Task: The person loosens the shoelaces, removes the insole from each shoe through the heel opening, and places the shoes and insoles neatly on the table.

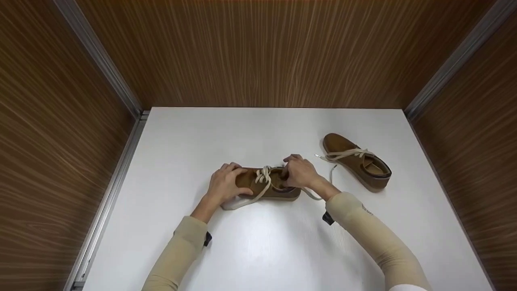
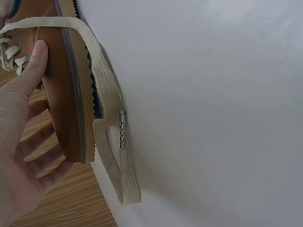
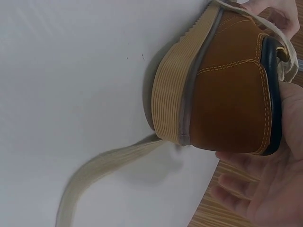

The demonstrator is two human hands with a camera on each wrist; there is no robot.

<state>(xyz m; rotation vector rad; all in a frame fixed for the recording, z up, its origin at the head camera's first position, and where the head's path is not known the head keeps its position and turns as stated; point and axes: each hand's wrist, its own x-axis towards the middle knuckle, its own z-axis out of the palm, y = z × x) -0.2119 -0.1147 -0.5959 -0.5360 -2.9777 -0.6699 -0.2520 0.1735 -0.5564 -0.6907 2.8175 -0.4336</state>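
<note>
A brown leather shoe (image 1: 258,186) with cream laces stands on the white table, its toe pointing left. Around the toe, my left hand (image 1: 224,182) holds the shoe, thumb on the near side and fingers on the far side. My right hand (image 1: 301,173) grips the heel end; part of it reaches into the shoe's opening, where the thumb is hidden behind the dark collar in the right wrist view. One loose shoelace (image 2: 108,90) hangs over the near side and folds back on the table, its metal tip showing. Another lace end (image 3: 109,165) trails out by the heel.
A second brown shoe (image 1: 359,161) lies at the back right, toe toward the upper left, its laces loosely crossed. Brown wood-grain panels (image 1: 258,52) wall in the back and both sides of the white table (image 1: 181,137).
</note>
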